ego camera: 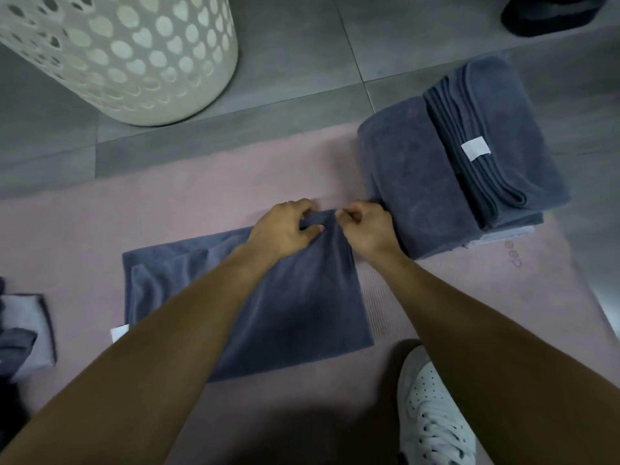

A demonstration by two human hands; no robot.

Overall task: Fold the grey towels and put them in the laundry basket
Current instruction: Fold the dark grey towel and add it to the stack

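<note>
A grey towel (295, 297) is shown lying flat on a pink mat (188, 203), partly folded, with a white label (119, 332) projecting at its near left corner. The far right corner of the towel is pinched between both hands. The left hand (285, 229) is curled over the far edge, the cloth being caught between thumb and fingers. The right hand (367, 226) is curled just beside it, and the same corner is nipped by its fingertips. Each grip is thus nearly closed, with only the thickness of the cloth between the fingers.

A stack of folded grey towels (463, 162) is seen to the right on the mat, just beside the right hand, and a white tag (475, 148) is displayed on its upper towel. The laundry basket (127, 52), white and pierced with round holes, is set on the grey tiled floor (302, 72) beyond the mat, at the upper left, well apart from the towel being handled. More grey and pale cloth (23, 333) is visible at the left edge. A white shoe (432, 411) is planted on the mat at the lower right, and a dark object (550, 13), not identifiable, is seen at the upper right corner.
</note>
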